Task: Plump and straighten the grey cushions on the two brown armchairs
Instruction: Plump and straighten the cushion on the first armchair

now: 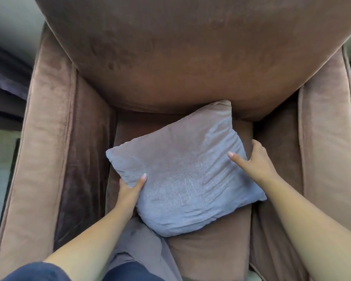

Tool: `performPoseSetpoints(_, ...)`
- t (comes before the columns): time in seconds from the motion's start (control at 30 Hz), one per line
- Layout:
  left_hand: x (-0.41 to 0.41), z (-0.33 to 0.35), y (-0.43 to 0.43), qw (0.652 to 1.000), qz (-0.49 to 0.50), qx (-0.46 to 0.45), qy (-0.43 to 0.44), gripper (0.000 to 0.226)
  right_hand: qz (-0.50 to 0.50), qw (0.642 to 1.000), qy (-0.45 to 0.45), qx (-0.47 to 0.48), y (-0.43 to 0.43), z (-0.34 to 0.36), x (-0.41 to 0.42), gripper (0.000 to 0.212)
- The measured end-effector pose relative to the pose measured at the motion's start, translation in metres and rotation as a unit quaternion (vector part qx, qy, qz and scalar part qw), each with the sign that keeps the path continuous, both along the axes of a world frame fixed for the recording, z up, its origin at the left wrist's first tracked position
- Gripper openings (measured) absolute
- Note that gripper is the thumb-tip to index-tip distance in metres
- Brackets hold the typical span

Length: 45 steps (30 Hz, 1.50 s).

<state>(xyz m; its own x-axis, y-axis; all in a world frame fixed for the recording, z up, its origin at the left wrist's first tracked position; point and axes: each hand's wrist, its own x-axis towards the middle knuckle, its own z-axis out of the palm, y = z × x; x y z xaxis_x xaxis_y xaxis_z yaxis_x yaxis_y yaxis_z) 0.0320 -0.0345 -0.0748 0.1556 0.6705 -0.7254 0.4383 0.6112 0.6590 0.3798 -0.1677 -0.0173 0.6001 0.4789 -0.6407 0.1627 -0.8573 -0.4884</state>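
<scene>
A grey cushion (187, 171) lies on the seat of a brown armchair (170, 57), turned like a diamond so that one corner points up against the bottom of the padded backrest and another points down toward the front of the seat. Its fabric is creased, most of all along the right edge and the lower corner.

The left hand (130, 191) grips the cushion's left edge. Its thumb lies on top of the fabric and the other fingers are tucked underneath, out of sight, so the edge is pinched between them. The right hand (253, 161) holds the cushion's right edge, near the inner wall of the right armrest. Here too the thumb rests on top of the fabric, stretched toward the middle, while the fingers (256, 146) curl around the edge behind it. Both bare forearms reach in from the bottom of the view.

A second piece of grey fabric (142, 248) shows at the front of the seat, partly under the cushion's lower corner and between the two arms; whether it is another cushion cannot be told. Dark blue clothing (38, 272) appears at the bottom edge.
</scene>
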Motion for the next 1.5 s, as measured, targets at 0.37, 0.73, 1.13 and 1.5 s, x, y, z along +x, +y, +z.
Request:
performPoseSetpoints(0.37,0.012,0.012,0.015,0.967,0.133,-0.200,-0.085,0.049,-0.127,0.990,0.062,0.009,0.011,-0.017,-0.033,0.099)
performPoseSetpoints(0.73,0.011,0.082,0.069,0.976,0.010,-0.015,-0.217,0.059,-0.221,0.966,0.012,0.135,0.004,0.043,-0.060,0.059)
performPoseSetpoints(1.13,0.027,0.097,0.128,0.967,-0.134,0.177,-0.122,0.088,-0.318,0.920,0.141,0.182,0.017,0.054,-0.054,0.058)
performPoseSetpoints(1.5,0.045,0.113,0.182,0.959,-0.132,0.249,-0.012,0.099,-0.116,0.984,-0.065,0.122,0.060,0.084,-0.031,0.073)
